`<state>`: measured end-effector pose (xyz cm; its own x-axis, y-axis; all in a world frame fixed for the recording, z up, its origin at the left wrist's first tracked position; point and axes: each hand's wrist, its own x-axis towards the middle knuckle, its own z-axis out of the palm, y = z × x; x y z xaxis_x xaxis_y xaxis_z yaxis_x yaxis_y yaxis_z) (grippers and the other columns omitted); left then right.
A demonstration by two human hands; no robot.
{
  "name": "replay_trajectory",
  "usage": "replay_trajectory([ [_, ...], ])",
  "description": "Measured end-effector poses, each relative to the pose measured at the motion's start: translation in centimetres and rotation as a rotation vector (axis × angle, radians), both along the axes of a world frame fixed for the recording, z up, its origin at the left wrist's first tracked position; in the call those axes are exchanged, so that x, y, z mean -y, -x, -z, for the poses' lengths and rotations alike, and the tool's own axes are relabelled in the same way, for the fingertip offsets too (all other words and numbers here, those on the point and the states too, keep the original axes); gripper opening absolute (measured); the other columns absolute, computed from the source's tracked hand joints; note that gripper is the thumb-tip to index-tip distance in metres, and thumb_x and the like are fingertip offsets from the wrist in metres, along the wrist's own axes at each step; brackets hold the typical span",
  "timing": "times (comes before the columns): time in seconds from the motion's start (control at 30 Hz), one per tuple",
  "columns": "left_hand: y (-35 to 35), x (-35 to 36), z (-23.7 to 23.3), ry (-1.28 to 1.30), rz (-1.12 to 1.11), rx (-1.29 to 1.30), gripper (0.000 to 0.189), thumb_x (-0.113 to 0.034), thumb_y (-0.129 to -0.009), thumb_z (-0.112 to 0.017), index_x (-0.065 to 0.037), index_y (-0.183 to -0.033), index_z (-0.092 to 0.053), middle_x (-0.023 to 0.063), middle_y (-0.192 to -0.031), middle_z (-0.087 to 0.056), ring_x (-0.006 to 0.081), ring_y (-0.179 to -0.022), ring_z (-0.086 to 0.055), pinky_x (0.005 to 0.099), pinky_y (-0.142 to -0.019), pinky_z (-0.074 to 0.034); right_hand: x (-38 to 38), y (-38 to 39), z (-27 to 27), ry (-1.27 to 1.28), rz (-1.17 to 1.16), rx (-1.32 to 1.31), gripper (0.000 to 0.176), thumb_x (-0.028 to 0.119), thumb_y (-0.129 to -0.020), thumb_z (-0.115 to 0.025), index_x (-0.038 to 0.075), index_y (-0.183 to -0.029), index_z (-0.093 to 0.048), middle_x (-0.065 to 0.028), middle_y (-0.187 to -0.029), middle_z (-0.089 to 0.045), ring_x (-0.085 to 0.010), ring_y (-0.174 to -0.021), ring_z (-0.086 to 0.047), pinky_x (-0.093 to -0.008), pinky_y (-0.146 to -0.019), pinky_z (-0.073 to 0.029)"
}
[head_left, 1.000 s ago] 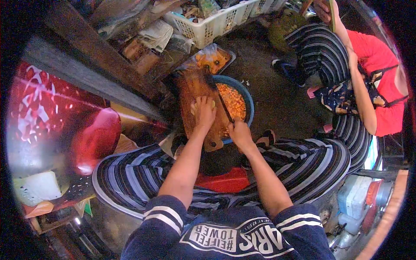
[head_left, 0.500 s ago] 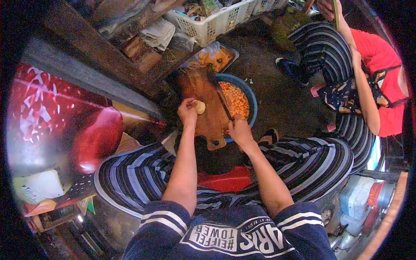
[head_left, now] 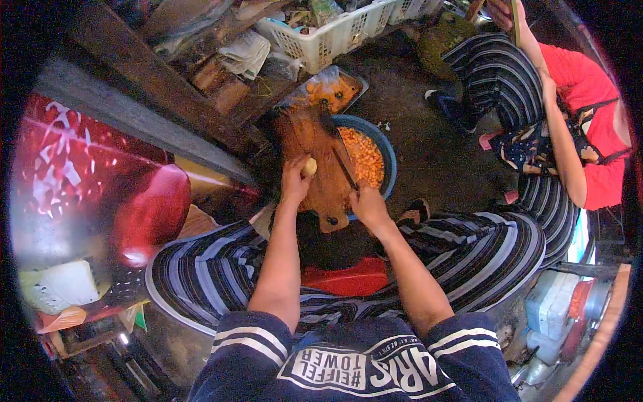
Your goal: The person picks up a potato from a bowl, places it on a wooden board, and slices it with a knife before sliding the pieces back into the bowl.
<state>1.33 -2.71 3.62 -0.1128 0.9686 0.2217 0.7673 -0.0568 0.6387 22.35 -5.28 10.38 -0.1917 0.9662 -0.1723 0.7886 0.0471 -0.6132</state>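
Note:
A wooden cutting board lies in front of me, partly over a blue basin that holds many small orange pieces. At the board's left side my left hand is closed on a pale yellow piece of food. My right hand grips a knife by its handle, its blade pointing up and left along the board's right edge. The blade is apart from the pale piece.
Beyond the board is a tray with orange contents. A white basket stands at the top. Another person in a red top sits at the right. A dark wooden beam crosses the upper left.
My left hand has shifted slightly and turned the pale piece, which shows a narrower side now. The knife and my right hand have moved slightly left.

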Motion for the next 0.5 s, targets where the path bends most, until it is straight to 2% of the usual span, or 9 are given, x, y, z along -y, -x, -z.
replay_trajectory([
  [0.07,0.2,0.2,0.0,0.054,0.037,0.052,0.053,-0.004,-0.06,-0.067,-0.009,-0.112,-0.054,0.0124,-0.112,-0.053,0.0307,-0.106,-0.046,0.0371,-0.093,-0.034,0.1,0.1,0.3,-0.033,-0.018,0.02,0.03,0.021,-0.079,-0.05,-0.006,-0.092,-0.052,-0.0256,-0.074,-0.058,-0.041,-0.071,-0.057,-0.0481,-0.066,-0.046],
  [0.2,0.1,0.1,0.1,0.005,0.059,0.074,0.055,-0.004,-0.061,-0.068,-0.009,-0.114,-0.052,0.0127,-0.111,-0.053,0.0308,-0.104,-0.046,0.0372,-0.093,-0.035,0.2,0.3,-0.2,0.012,0.002,0.003,0.031,0.022,-0.078,-0.051,-0.006,-0.093,-0.052,-0.0256,-0.074,-0.058,-0.0401,-0.071,-0.057,-0.0476,-0.065,-0.047],
  [0.37,-0.9,0.4,-0.7,0.058,-0.051,0.053,0.054,-0.007,-0.061,-0.069,-0.005,-0.112,-0.052,0.0151,-0.108,-0.054,0.0326,-0.1,-0.047,0.0384,-0.092,-0.035,0.6,0.3,-0.2,0.005,-0.03,-0.008,0.032,0.021,-0.078,-0.052,-0.006,-0.095,-0.051,-0.0258,-0.073,-0.058,-0.0398,-0.07,-0.057,-0.0475,-0.064,-0.047],
  [0.43,-1.6,0.5,0.0,0.021,-0.102,0.05,0.053,-0.007,-0.061,-0.069,-0.004,-0.111,-0.052,0.0161,-0.106,-0.053,0.0331,-0.1,-0.047,0.039,-0.092,-0.035,0.7,0.4,0.5,-0.013,-0.059,-0.052,0.034,0.018,-0.079,-0.051,-0.002,-0.106,-0.046,-0.0248,-0.076,-0.058,-0.0413,-0.074,-0.056,-0.0476,-0.064,-0.045],
  [0.5,-2.8,0.9,-0.4,-0.013,-0.155,0.048,0.052,-0.007,-0.061,-0.069,-0.003,-0.11,-0.052,0.0171,-0.105,-0.053,0.0336,-0.1,-0.047,0.0395,-0.092,-0.035,0.8,0.5,0.5,0.031,-0.066,-0.027,0.034,0.018,-0.079,-0.051,-0.002,-0.106,-0.046,-0.0245,-0.078,-0.058,-0.0409,-0.075,-0.056,-0.0474,-0.064,-0.045],
])
